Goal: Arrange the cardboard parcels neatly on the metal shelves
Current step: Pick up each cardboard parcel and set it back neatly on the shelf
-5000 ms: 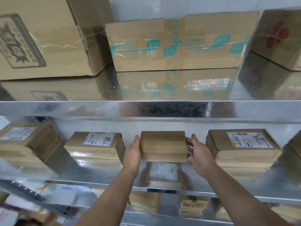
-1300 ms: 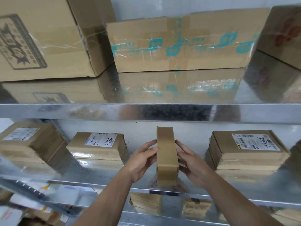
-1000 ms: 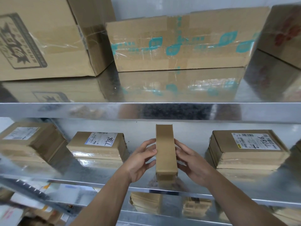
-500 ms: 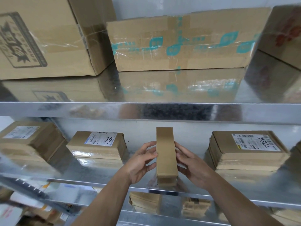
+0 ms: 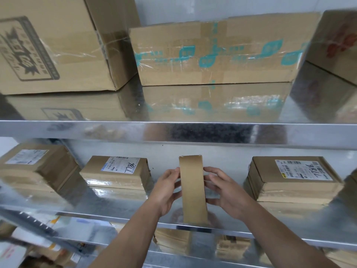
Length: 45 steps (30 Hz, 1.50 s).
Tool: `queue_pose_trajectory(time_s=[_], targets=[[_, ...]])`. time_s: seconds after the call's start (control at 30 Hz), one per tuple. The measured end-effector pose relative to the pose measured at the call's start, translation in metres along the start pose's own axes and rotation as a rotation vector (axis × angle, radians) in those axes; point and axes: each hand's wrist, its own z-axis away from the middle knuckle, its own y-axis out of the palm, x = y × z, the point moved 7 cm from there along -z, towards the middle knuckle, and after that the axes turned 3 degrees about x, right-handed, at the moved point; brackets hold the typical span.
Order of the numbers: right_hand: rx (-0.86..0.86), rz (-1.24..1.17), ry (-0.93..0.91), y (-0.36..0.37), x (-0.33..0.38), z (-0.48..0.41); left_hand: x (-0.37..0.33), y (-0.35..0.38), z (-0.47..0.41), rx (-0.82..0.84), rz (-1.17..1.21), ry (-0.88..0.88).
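A narrow brown cardboard parcel (image 5: 192, 188) stands on its thin side on the middle metal shelf (image 5: 119, 209), lengthwise toward the back wall. My left hand (image 5: 166, 192) grips its left face and my right hand (image 5: 226, 192) grips its right face, fingers curled against the cardboard. A labelled parcel (image 5: 116, 173) lies flat to the left, and another labelled parcel (image 5: 291, 178) lies flat to the right. A further labelled parcel (image 5: 36, 167) sits at the far left, seen tilted.
The upper shelf (image 5: 193, 130) carries a big printed box (image 5: 52, 45), a wide box with teal tape (image 5: 214, 51) and a box with red print (image 5: 336, 43). Below the middle shelf more parcels (image 5: 173, 238) lie on a lower level.
Five seconds ago the parcel lay flat between my hands; it now stands on its narrow side. Over the last second it has slid a little toward the shelf's front edge.
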Motion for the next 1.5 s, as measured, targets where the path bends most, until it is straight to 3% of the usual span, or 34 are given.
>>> queue_pose_trajectory(time_s=[0.23, 0.5, 0.87, 1.07, 1.37, 1.5], targets=[[0.011, -0.092, -0.017, 0.006, 0.007, 0.003, -0.016, 0.002, -0.002, 0.004, -0.031, 0.117], [-0.005, -0.116, -0.098, 0.009, 0.017, 0.01, -0.021, 0.005, 0.01, 0.158, -0.106, 0.126], [0.002, -0.068, -0.109, 0.01, 0.009, 0.013, -0.013, 0.006, 0.021, 0.221, -0.097, 0.132], [0.02, -0.081, -0.093, 0.011, 0.012, 0.015, -0.015, 0.005, 0.02, 0.181, -0.163, 0.127], [-0.105, -0.147, -0.112, 0.009, 0.015, 0.014, -0.011, 0.007, 0.012, 0.127, -0.224, 0.117], [-0.188, -0.214, -0.144, -0.003, 0.02, 0.013, -0.003, -0.013, -0.001, -0.057, -0.262, 0.086]])
